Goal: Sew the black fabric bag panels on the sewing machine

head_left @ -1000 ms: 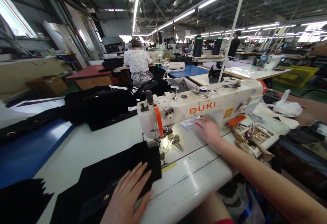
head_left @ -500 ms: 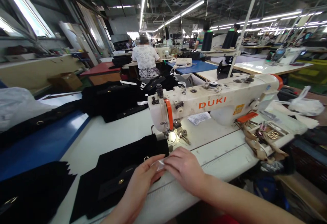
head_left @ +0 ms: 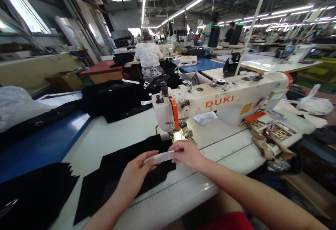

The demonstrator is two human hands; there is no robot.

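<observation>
Left hand: I have the left hand point(head_left: 136, 168) grasping, thumb and fingers pinching the left end of the strip point(head_left: 160, 157).
Right hand: right hand point(head_left: 188, 154) grasping too, fingertips pinched on the strip's right end.
Strip: whitish, narrow, stretched between both hands, slightly higher at its right end; over the panel point(head_left: 123, 156), toward the tabletop's point(head_left: 110, 139) near edge. I can't tell whether it touches the cloth. Any print too small for me to read.
Panel: black, flat, stepped outline, lying on the tabletop between its near edge and the needle area; right end close to the machine point(head_left: 194, 102). Forearm and left hand cover part of it.
Machine: white body, orange "DUKI" lettering, orange guard on the head, lamp lit by the needle.
Papers: white papers point(head_left: 204, 117) under the machine's arm, well in from the near edge.
Tray: tray point(head_left: 293, 139) by the tabletop's right end, gold rings point(head_left: 281, 134) inside, tan strips point(head_left: 256, 142) draped at its left side.
Left edge: black pile point(head_left: 34, 191), cut by my view; blue surface point(head_left: 49, 149) alongside.
Far edge: dark pieces point(head_left: 112, 102) heaped.
Beyond: person in white top point(head_left: 149, 55) seated, back to me.
</observation>
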